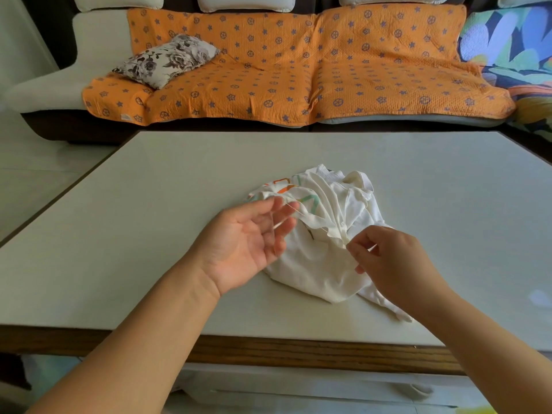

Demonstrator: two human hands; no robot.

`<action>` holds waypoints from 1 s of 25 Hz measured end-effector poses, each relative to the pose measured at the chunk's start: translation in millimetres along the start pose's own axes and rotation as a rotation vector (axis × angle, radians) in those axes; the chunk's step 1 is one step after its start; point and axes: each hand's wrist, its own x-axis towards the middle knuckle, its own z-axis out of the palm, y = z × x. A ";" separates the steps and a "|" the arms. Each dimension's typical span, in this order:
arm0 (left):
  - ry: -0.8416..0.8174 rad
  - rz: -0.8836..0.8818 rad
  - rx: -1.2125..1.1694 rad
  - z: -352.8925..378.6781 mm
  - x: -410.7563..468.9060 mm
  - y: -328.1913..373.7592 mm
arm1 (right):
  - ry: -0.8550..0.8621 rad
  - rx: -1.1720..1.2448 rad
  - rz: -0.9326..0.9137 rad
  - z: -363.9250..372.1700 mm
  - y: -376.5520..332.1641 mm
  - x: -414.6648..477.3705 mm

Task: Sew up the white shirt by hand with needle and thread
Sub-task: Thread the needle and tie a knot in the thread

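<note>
The white shirt (325, 258) lies crumpled on the table (149, 204), with coloured print showing on its far side. My left hand (242, 246) is palm up at the shirt's left edge, fingers spread. A thin pale thread (276, 227) runs over its fingertips and hangs down across the palm. My right hand (388, 258) rests on the shirt's right side, with thumb and forefinger pinched at a gathered fold. A thin pale sliver shows between those fingers, apparently the needle (372, 249), though it is too small to be sure.
The table has a wooden front edge (298, 351) close to me. Beyond it stands a sofa with an orange patterned cover (298, 70) and a floral cushion (167, 59). A colourful cloth (513, 46) lies at the far right.
</note>
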 end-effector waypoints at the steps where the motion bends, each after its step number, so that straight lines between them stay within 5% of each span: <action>1: 0.001 0.016 -0.046 -1.5 0.1 2.1 | -0.016 -0.024 0.009 -1.3 2.5 -0.6; 9: 0.097 0.186 -0.386 -9.3 6.3 13.7 | -0.114 -0.315 0.097 -12.1 18.9 2.2; 19: 0.215 0.327 -0.432 -25.6 16.4 21.3 | -0.086 -0.490 0.287 -28.8 49.2 19.0; 22: 0.213 0.282 -0.366 -13.5 19.1 12.8 | 0.139 -0.399 0.161 -30.2 32.2 13.4; 25: 0.177 0.212 -0.320 2.2 19.7 -0.5 | 0.443 0.082 -0.103 -22.2 -2.2 -1.5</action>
